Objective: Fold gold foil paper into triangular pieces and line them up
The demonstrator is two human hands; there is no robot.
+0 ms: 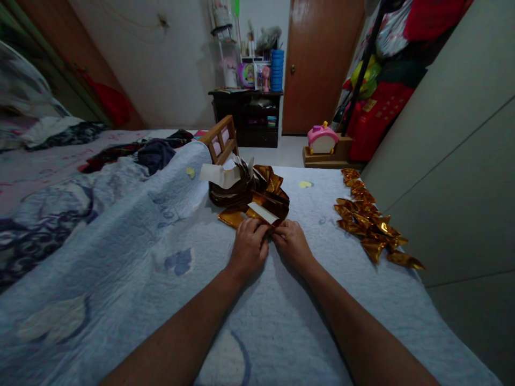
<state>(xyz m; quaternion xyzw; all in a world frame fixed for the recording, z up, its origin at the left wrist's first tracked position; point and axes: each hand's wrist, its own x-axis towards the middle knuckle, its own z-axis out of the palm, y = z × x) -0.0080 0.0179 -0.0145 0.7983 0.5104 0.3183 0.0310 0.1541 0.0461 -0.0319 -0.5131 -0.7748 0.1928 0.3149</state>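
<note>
Foil paper (pixel 246 193) pinched at its near edge, mid-scene

Your left hand (pixel 250 244) and right hand (pixel 293 244) meet on the quilt (pixel 281 332), fingers curled inward and pinching the foil paper's near edge; which layer sits between the tips is too small to tell. Expect it to be light and thin, slick on the gold face, quick to crease and easy to tear, so take flat edges between thumb and forefinger, pressing lightly. Well apart on the right lie twisted gold pieces (pixel 364 222), probably crushable and best lifted by a corner
</note>
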